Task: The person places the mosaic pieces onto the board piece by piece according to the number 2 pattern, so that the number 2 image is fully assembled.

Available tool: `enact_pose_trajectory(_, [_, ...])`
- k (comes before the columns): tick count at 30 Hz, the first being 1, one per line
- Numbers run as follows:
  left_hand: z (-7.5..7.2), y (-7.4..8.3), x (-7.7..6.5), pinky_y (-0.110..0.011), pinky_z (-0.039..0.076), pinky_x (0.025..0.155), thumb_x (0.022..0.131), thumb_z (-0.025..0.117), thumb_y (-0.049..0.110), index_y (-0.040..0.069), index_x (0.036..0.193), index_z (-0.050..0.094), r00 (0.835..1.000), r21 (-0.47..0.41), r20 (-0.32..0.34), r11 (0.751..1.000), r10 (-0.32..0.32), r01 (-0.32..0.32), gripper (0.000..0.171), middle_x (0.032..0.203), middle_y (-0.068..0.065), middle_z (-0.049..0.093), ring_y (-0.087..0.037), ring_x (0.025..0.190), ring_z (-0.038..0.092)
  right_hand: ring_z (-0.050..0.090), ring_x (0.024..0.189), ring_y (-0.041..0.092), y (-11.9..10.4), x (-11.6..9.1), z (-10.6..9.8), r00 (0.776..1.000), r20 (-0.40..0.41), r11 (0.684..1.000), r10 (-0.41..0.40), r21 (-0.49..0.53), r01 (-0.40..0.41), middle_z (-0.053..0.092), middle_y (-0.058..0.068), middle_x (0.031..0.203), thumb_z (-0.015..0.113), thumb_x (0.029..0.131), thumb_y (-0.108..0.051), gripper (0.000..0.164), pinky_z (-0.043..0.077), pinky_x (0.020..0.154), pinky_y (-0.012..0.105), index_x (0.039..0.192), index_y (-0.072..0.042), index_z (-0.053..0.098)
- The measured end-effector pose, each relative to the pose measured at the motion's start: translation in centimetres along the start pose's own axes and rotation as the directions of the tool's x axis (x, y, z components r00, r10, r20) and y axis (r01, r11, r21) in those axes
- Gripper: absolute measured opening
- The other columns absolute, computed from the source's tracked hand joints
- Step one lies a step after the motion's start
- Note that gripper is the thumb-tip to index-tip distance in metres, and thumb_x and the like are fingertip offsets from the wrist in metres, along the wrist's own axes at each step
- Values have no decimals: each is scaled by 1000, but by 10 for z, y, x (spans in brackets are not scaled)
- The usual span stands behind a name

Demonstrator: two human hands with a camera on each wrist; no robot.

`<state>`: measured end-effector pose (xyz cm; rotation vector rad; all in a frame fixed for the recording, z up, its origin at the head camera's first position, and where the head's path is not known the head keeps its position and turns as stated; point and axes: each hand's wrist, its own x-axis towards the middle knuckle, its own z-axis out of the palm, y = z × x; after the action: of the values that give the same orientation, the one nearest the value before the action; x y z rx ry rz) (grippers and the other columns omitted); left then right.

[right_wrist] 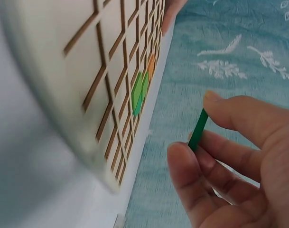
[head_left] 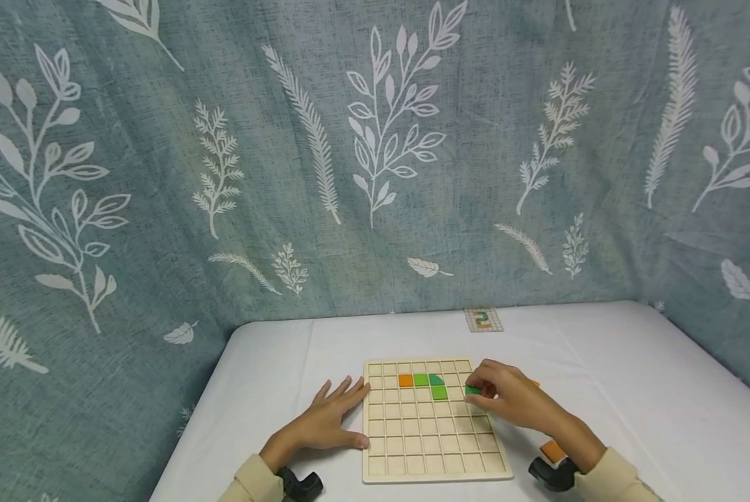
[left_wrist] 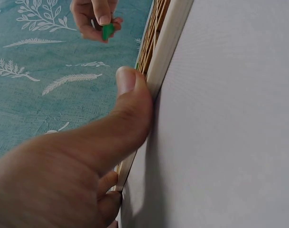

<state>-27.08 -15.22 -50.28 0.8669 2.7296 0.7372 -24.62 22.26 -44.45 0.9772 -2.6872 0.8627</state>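
A pale wooden grid board (head_left: 434, 446) lies flat on the table. In its upper rows sit an orange square tile (head_left: 406, 381), a light green tile (head_left: 421, 380), a darker green tile with a rounded corner (head_left: 436, 380) and, below that, another light green tile (head_left: 440, 393). My left hand (head_left: 327, 420) rests against the board's left edge, fingers spread and thumb touching the rim. Over the board's right side, my right hand (head_left: 507, 394) pinches a dark green tile (right_wrist: 198, 129) between thumb and fingertips. The right wrist view shows this tile edge-on, held apart from the board.
An orange tile (head_left: 553, 450) lies on the white table by the right forearm, and an orange piece (head_left: 536, 382) shows partly behind the right hand. Toward the back is a small card (head_left: 484, 320) with a coloured grid pattern. A leaf-patterned curtain (head_left: 325, 265) hangs behind the table.
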Motion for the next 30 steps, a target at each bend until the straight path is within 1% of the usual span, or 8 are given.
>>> enact_pose_trajectory(4, [0, -1, 0, -65, -1, 122, 76, 74, 66, 13, 158, 30, 1000, 0, -1, 1000, 2, -2, 107, 166, -11, 23, -37, 155, 14, 54, 74, -4, -5, 10, 8, 999, 34, 999, -37, 8, 37, 62, 0, 91, 74, 91, -18, 14, 53, 63, 18, 100, -7, 69])
enact_pose_trajectory(8, [1, -1, 0, -64, -2, 122, 75, 74, 66, 13, 158, 30, 1000, -6, -1, 1000, 0, 0, 108, 166, -10, 23, -37, 155, 14, 56, 76, -3, -7, 18, 16, 995, 70, 996, -70, 53, 66, 62, 3, 91, 73, 92, -15, 16, 54, 66, 19, 103, -5, 70])
enact_pose_trajectory(11, [1, -1, -1, -64, -2, 122, 75, 74, 66, 13, 158, 30, 1000, -5, -3, 1000, -5, 5, 108, 166, -10, 23, -37, 155, 14, 56, 77, -2, -7, 22, 21, 993, 87, 994, -77, 81, 70, 62, 3, 91, 73, 92, -16, 18, 55, 68, 19, 105, -4, 71])
enact_pose_trajectory(13, [1, -1, -1, -64, -2, 123, 75, 74, 65, 13, 158, 30, 1000, -9, -1, 1000, -8, 8, 107, 166, -10, 23, -36, 155, 14, 56, 77, -2, -7, 24, 25, 994, 92, 995, -67, 82, 59, 62, 3, 91, 73, 92, -17, 18, 55, 68, 19, 105, -4, 72])
enact_pose_trajectory(15, [1, 0, -2, -64, -1, 122, 76, 75, 65, 13, 158, 30, 1000, -8, 1, 1000, -10, 10, 107, 166, -10, 23, -37, 155, 14, 56, 78, -2, -6, 25, 29, 994, 106, 996, -38, 85, 29, 62, 2, 92, 74, 91, -16, 19, 54, 68, 19, 104, -4, 72])
enact_pose_trajectory(21, [2, 1, -3, -64, -2, 122, 76, 73, 66, 13, 158, 30, 1000, -5, 5, 1000, -5, 5, 107, 166, -9, 22, -36, 155, 14, 51, 75, -2, -3, 28, 42, 991, 131, 997, 24, 75, -34, 60, -1, 90, 75, 90, -17, 17, 51, 65, 19, 103, -6, 72])
enact_pose_trajectory(27, [1, 0, -1, -64, -2, 122, 76, 72, 67, 14, 158, 29, 1000, 5, 7, 1000, 0, 0, 107, 166, -9, 22, -36, 156, 13, 49, 73, -1, -3, 30, 45, 989, 147, 997, 34, 63, -43, 58, -2, 91, 75, 90, -19, 17, 49, 62, 19, 103, -8, 72])
enact_pose_trajectory(30, [0, 0, 0, -64, -1, 123, 76, 73, 67, 14, 158, 29, 1000, 10, 1, 1000, 0, 0, 107, 166, -9, 22, -36, 155, 14, 49, 73, 0, -3, 31, 44, 988, 153, 998, 25, 51, -33, 58, -2, 90, 76, 90, -21, 18, 48, 62, 19, 103, -9, 73])
